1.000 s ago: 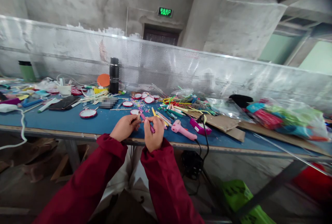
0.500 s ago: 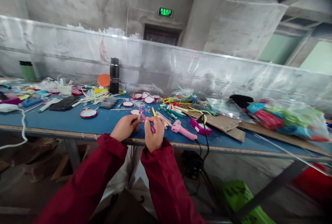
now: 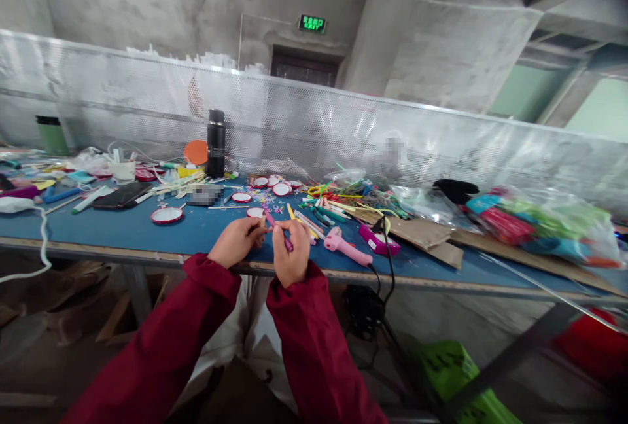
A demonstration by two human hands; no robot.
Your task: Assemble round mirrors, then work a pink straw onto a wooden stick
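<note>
Both my hands meet above the table's front edge, in dark red sleeves. My right hand point(image 3: 292, 250) is closed around a thin purple stick-like piece point(image 3: 269, 219), whose kind I cannot make out. The fingertips of my left hand point(image 3: 235, 242) are pinched on a small pale piece point(image 3: 263, 222) beside the purple one; fingers partly hide it. Just behind them lies a white disc with a red rim point(image 3: 255, 212). To the right of my right hand are several coloured sticks or pens point(image 3: 307, 221) and a pink glue gun point(image 3: 347, 247).
A purple box point(image 3: 379, 239), cardboard point(image 3: 422, 231) and plastic bags of coloured material point(image 3: 540, 221) lie to the right. A black bottle point(image 3: 216, 142) stands at the back. A dark phone point(image 3: 122, 195) and a red-rimmed disc point(image 3: 167, 214) lie left. A black cable hangs over the front edge.
</note>
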